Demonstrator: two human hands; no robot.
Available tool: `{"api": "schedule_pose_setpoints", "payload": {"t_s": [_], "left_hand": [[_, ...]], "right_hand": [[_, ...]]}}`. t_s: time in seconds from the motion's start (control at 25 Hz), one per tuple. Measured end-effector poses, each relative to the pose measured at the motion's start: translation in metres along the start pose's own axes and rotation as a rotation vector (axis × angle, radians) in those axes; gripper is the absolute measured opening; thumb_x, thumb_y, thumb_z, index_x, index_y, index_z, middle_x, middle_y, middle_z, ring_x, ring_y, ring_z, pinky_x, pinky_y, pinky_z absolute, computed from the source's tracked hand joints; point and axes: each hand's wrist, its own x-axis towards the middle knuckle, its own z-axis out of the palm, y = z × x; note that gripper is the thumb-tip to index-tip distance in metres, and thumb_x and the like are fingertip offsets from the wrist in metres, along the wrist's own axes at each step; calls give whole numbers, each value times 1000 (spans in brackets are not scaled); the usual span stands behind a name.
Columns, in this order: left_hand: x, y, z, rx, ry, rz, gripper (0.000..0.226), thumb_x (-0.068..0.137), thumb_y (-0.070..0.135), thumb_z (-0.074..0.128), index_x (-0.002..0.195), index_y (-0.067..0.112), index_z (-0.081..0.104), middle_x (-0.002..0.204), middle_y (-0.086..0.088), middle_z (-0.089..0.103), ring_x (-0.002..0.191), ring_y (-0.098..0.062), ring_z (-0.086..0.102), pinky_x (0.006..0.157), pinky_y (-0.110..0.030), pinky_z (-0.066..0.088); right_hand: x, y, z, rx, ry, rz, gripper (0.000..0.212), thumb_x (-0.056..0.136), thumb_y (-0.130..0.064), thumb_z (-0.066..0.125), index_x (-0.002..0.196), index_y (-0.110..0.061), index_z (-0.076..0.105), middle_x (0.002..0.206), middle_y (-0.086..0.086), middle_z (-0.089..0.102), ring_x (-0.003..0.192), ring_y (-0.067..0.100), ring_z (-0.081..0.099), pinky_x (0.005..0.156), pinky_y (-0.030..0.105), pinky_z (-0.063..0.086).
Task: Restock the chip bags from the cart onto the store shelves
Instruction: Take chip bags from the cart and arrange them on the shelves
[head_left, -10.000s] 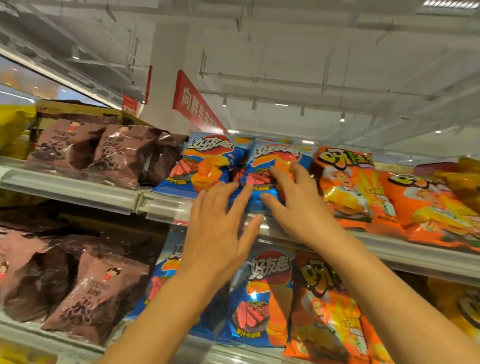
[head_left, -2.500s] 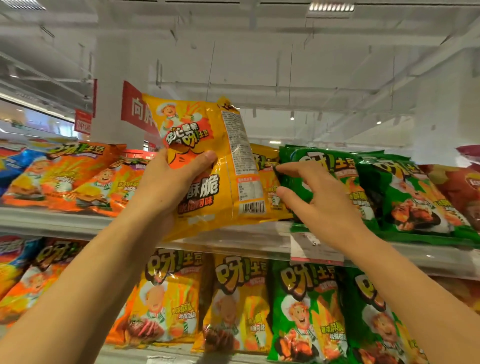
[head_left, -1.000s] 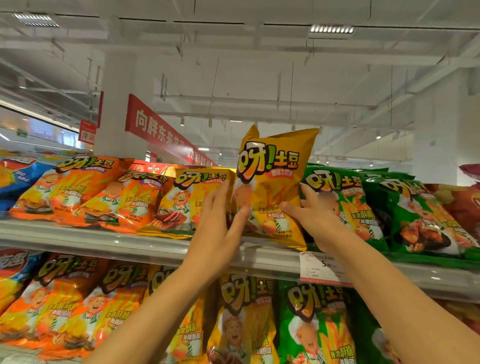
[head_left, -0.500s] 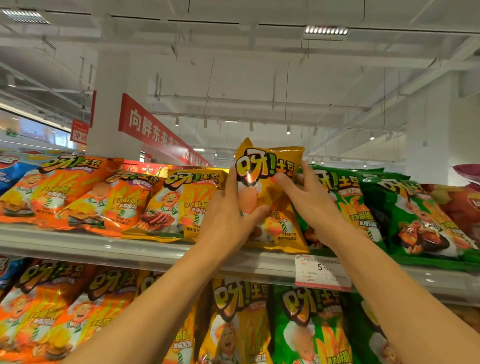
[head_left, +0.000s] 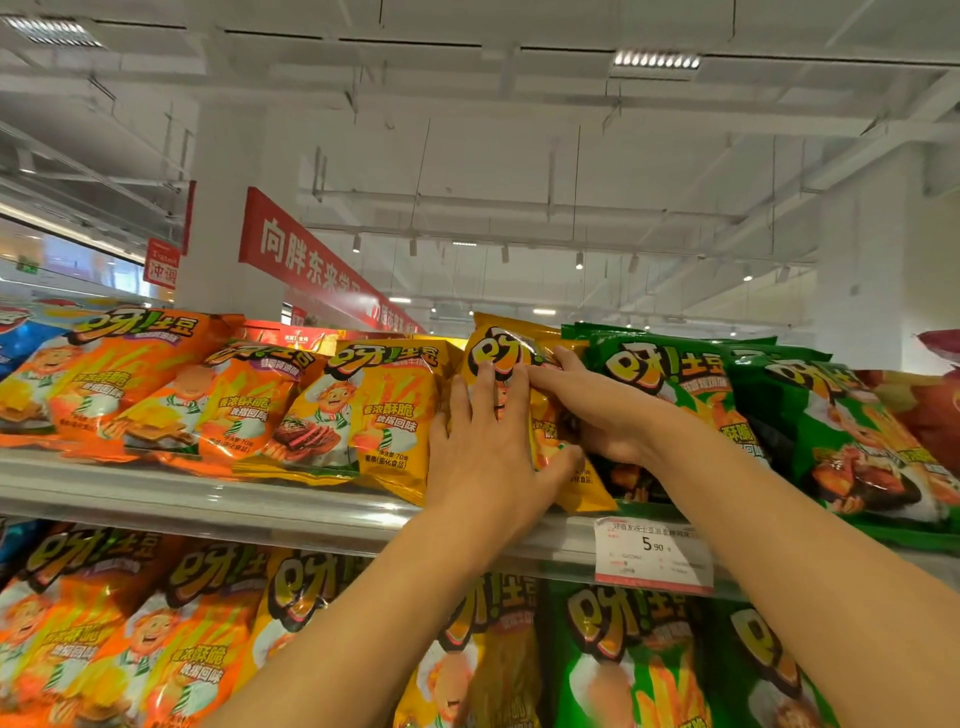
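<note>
A yellow chip bag (head_left: 500, 347) leans on the upper shelf (head_left: 208, 501), between another yellow bag (head_left: 379, 410) and the green bags (head_left: 670, 376). My left hand (head_left: 488, 452) lies flat on its front with straight fingers, pressing it back, the thumb spread along its lower part. My right hand (head_left: 597, 410) comes from the right: its fingers reach across the bag's top front and the hand wraps the bag's right edge. Much of the bag is hidden under both hands. The cart is out of view.
Orange bags (head_left: 130, 379) fill the upper shelf to the left, and a reddish bag (head_left: 935, 410) sits far right. A price tag (head_left: 652, 553) hangs on the shelf rail. The lower shelf holds orange, yellow and green bags (head_left: 623, 654). A red banner (head_left: 311, 260) hangs behind.
The yellow bag has gone from upright in both hands to tipped back into the row. My left hand has flattened onto its front and my right hand has slid across its top.
</note>
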Motion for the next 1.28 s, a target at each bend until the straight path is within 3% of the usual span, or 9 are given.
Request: {"api": "schedule_pose_setpoints", "payload": {"t_s": [0.16, 0.28, 0.44, 0.6, 0.72, 0.8, 0.92, 1.08, 1.28], "left_hand": [[-2, 4, 6, 15, 7, 40, 90, 89, 65, 42, 159, 34, -6, 168, 2, -10, 154, -27, -12, 123, -57, 6], [1, 3, 4, 3, -51, 29, 94, 87, 65, 44, 159, 32, -7, 169, 0, -5, 155, -28, -7, 122, -59, 10], [3, 2, -5, -6, -141, 42, 93, 90, 67, 41, 159, 31, -9, 169, -2, -10, 154, -27, -13, 123, -59, 6], [-36, -5, -2, 38, -31, 151, 83, 94, 72, 23, 160, 32, -9, 167, 4, -21, 151, -19, -28, 123, -51, -11], [-63, -23, -9, 88, -20, 194, 79, 94, 71, 13, 160, 32, -7, 168, 6, -14, 150, -17, -29, 122, -47, -16], [-72, -47, -27, 119, -20, 166, 76, 97, 69, 18, 160, 33, -4, 168, 6, -11, 151, -17, -26, 123, -48, -15], [-86, -100, -64, 164, -20, 93, 74, 98, 67, 25, 160, 35, 1, 168, 7, -7, 153, -17, -18, 125, -48, -5], [-116, -190, -121, 229, -56, -8, 73, 97, 69, 27, 159, 36, 7, 167, 8, 1, 154, -16, -10, 125, -48, 3], [-146, -293, -190, 338, -51, -94, 72, 97, 67, 33, 158, 34, 16, 165, 5, 11, 154, -18, -2, 125, -43, 10]], "right_hand": [[5, -5, -17, -110, 141, -81, 71, 103, -49, 49, 160, -37, 9, 162, 8, 33, 144, 33, 37, 118, 56, 31], [12, -10, -20, -160, 73, -139, 53, 105, -52, 40, 153, -30, 34, 149, 4, 50, 133, 24, 48, 119, 51, 32], [16, -10, -15, -270, 19, -97, 63, 105, -55, 37, 160, -30, 19, 164, 2, 31, 148, 26, 33, 122, 46, 25], [6, -15, -9, -520, 281, -285, 61, 105, -51, 41, 159, -26, 27, 166, 5, 22, 151, 28, 25, 119, 45, 26], [-9, -24, 7, -651, 367, -498, 53, 103, -49, 47, 151, -26, 41, 160, 3, 32, 147, 24, 30, 113, 35, 28], [-16, -37, 32, -670, 327, -564, 51, 102, -48, 50, 148, -26, 45, 155, 4, 39, 144, 23, 35, 105, 29, 28], [-22, -60, 87, -677, 264, -634, 48, 100, -44, 57, 143, -24, 52, 149, 6, 47, 139, 23, 41, 109, 33, 33], [-19, -83, 178, -668, 150, -717, 38, 97, -34, 65, 130, -16, 64, 136, 8, 61, 128, 22, 50, 88, 22, 30], [-2, -113, 280, -645, 65, -764, 41, 92, -35, 71, 128, -15, 67, 132, 10, 64, 125, 26, 55, 102, 32, 39]]}}
